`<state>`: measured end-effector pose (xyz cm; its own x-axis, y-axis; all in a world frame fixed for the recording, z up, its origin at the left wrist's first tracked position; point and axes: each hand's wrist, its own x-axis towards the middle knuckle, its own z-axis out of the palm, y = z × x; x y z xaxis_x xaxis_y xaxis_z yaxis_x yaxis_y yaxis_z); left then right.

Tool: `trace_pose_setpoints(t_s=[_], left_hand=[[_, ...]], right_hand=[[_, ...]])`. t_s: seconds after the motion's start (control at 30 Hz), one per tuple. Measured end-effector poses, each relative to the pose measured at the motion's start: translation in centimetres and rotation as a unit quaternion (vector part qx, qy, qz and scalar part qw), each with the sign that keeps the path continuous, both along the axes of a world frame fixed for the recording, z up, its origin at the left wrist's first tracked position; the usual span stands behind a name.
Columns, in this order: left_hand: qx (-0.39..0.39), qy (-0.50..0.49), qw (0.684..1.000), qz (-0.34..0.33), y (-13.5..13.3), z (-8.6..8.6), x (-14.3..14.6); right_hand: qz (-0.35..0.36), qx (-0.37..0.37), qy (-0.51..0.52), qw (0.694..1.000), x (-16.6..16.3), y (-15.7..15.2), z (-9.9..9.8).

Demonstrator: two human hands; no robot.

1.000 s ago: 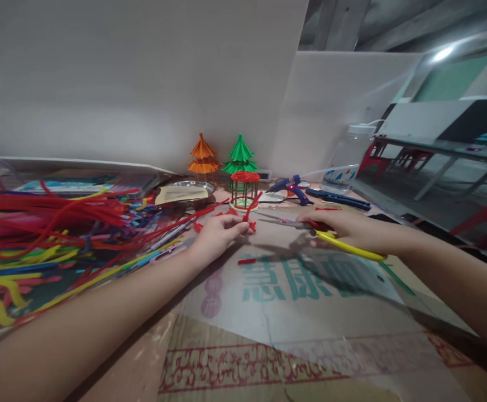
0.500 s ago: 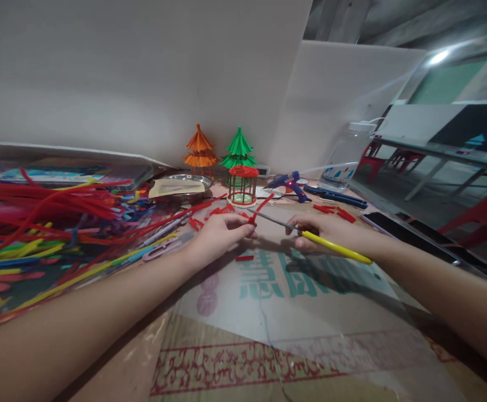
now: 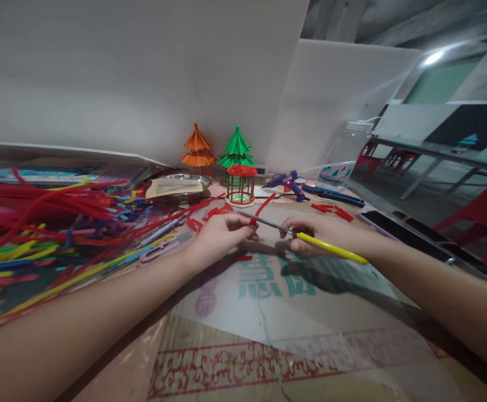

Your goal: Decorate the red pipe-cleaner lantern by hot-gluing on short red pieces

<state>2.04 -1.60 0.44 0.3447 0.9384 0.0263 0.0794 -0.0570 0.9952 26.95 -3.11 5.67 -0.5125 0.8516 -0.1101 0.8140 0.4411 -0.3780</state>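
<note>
My left hand (image 3: 229, 234) pinches a red pipe cleaner (image 3: 265, 204) between thumb and fingers, with its free end sticking up to the right. Yellow-handled scissors (image 3: 331, 248) are gripped in my right hand (image 3: 310, 231). Their metal blades point left and cross the red pipe cleaner close to my left fingertips. Just behind stands a small round frame (image 3: 240, 184) with a red top, brown posts and a pale base. Short red pieces (image 3: 212, 215) lie beside my left hand, and one more red piece (image 3: 243, 257) lies below it.
Many coloured pipe cleaners (image 3: 51, 223) are heaped at left. Behind are an orange pagoda (image 3: 196, 151), a green pagoda (image 3: 237, 146) and a metal dish (image 3: 199, 181). A blue glue gun (image 3: 289, 183), a bottle (image 3: 342, 156), more red pieces (image 3: 331, 211) and a phone (image 3: 406, 234) are at right.
The scissors have moved left, so their blades now lie across the red pipe cleaner by my left fingertips. My left hand has stayed nearly in place.
</note>
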Motion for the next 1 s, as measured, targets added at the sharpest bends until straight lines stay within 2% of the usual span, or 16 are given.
trace_pose_setpoints(t_s=[0.5, 0.8, 1.0], left_hand=[[0.045, 0.032, 0.998, -0.008, 0.25, -0.58, -0.3], [0.012, 0.045, 0.999, 0.004, -0.3, 0.16, -0.13], [0.02, 0.053, 0.998, 0.001, -0.18, 0.05, -0.27]], right_hand=[[0.004, -0.016, 0.01, 1.0, -0.12, -0.03, -0.06], [-0.004, -0.02, 0.027, 0.999, 0.01, 0.25, -0.42], [-0.008, -0.018, 0.027, 0.999, -0.31, -0.04, -0.34]])
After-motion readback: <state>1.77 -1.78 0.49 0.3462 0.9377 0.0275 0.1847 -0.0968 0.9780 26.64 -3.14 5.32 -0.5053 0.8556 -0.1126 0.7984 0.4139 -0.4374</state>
